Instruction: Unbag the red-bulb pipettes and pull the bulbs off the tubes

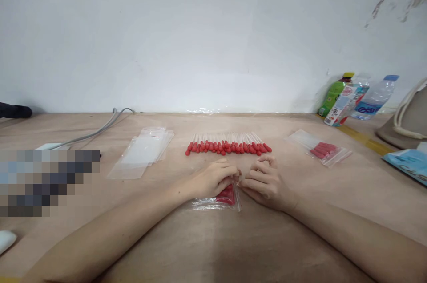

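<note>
In the head view, a clear zip bag (203,205) with red-tipped sticks (226,196) inside lies flat before me. My left hand (216,178) rests over its upper part, fingers curled and pinching the bag's right edge. Facing it, my right hand (267,183) has its thumb and finger closed at that same edge; its other fingers are bent. The fingertips of both hands nearly meet and hide part of the bag's opening. Just beyond them, a row of thin pale sticks with red heads (227,146) spreads sideways on the table.
Flat clear bags (142,154) lie in a pile at left. On the right is another bag with red-tipped sticks (323,149). Bottles (372,100) and a carton (345,104) stand by the wall, near a blue packet (410,163). A grey cable (96,131) runs along the left.
</note>
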A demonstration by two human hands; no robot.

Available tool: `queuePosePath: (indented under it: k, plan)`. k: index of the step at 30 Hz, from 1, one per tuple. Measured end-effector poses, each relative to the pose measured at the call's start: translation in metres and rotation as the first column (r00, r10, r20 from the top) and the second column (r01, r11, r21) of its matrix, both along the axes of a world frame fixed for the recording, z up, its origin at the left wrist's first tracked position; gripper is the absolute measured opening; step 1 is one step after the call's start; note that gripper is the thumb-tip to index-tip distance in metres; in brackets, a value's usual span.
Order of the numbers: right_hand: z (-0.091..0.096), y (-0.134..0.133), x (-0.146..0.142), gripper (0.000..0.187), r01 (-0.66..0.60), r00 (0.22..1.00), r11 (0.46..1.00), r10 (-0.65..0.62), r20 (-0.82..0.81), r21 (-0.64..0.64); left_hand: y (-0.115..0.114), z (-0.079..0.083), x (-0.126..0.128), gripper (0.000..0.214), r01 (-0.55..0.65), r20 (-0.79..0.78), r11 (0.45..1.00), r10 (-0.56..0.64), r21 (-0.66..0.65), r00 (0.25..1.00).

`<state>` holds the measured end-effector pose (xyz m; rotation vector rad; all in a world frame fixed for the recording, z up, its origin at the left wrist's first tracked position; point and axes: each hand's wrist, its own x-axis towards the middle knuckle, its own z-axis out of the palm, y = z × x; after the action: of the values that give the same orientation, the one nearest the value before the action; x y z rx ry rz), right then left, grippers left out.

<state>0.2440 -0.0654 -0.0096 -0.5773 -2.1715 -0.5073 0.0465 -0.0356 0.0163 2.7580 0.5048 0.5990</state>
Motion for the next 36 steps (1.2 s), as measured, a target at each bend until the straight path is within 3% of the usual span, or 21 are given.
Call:
queuePosePath:
  k: [8, 14, 21, 27, 32, 36]
  plan:
    - [0.000, 0.002, 0.001, 0.009, -0.047, 0.999, 0.999, 0.047, 0.008, -0.027, 0.000, 0.000, -0.002, 0.017, -0.035, -0.009, 0.999, 0.035, 0.038, 0.999]
    - [-0.002, 0.002, 0.002, 0.007, -0.050, 0.999, 0.998, 0.051, 0.016, -0.048, 0.004, -0.009, -0.005, 0.015, -0.043, 0.083, 0.999, 0.041, 0.025, 0.996]
    - [-0.003, 0.003, 0.003, 0.010, -0.052, 0.996, 0.996, 0.057, 0.063, -0.074, 0.004, -0.013, -0.006, 0.018, -0.046, 0.086, 0.993, 0.037, 0.110, 0.996]
    - [-0.001, 0.003, 0.002, 0.010, -0.055, 0.995, 0.997, 0.060, 0.079, -0.057, 0.003, -0.008, -0.005, 0.023, -0.055, 0.005, 0.985, 0.055, 0.164, 0.999]
    - [0.000, 0.003, 0.001, 0.017, -0.037, 0.989, 0.998, 0.043, 0.144, -0.049, 0.005, -0.003, -0.005, 0.020, 0.027, -0.146, 0.956, 0.017, 0.293, 0.989]
    - [0.000, 0.003, 0.002, 0.020, -0.039, 0.975, 0.997, 0.054, 0.214, -0.073, 0.005, -0.002, -0.005, 0.020, 0.044, -0.177, 0.945, 0.015, 0.323, 0.984]
